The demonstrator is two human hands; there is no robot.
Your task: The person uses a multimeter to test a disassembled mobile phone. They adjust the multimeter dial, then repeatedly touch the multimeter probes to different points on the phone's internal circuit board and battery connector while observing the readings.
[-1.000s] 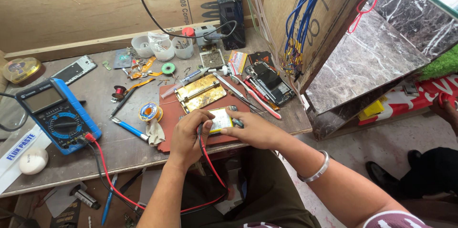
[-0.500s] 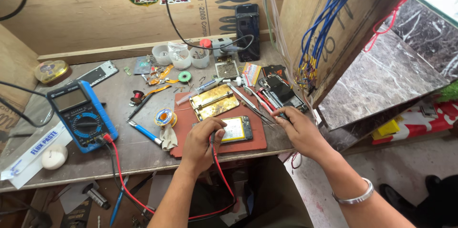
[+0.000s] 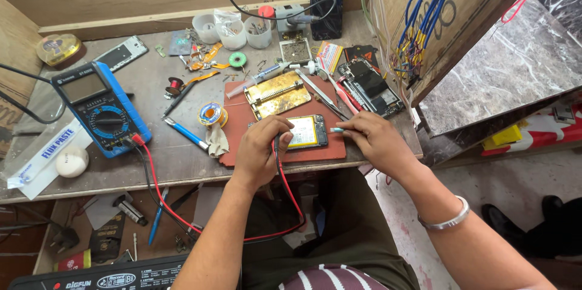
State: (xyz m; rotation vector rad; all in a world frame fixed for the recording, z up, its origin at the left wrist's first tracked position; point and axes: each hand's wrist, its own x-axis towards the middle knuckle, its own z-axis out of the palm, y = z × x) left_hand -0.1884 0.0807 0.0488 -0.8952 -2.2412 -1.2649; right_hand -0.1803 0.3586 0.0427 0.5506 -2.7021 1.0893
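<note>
We find the opened phone (image 3: 306,131) on the mat (image 3: 315,153), between left hand (image 3: 262,147) and right hand (image 3: 371,138); metal plate (image 3: 277,94) behind it, multimeter (image 3: 100,108) far left.

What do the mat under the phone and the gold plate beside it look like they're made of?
The mat looks like matte rubber or silicone: flat reddish-brown, no shine, with scuffed pale marks. The gold plate looks like metal, perhaps brass or gold-coloured aluminium: it glints brightly and carries rows of small holes. Neither can be confirmed by sight alone.
</note>
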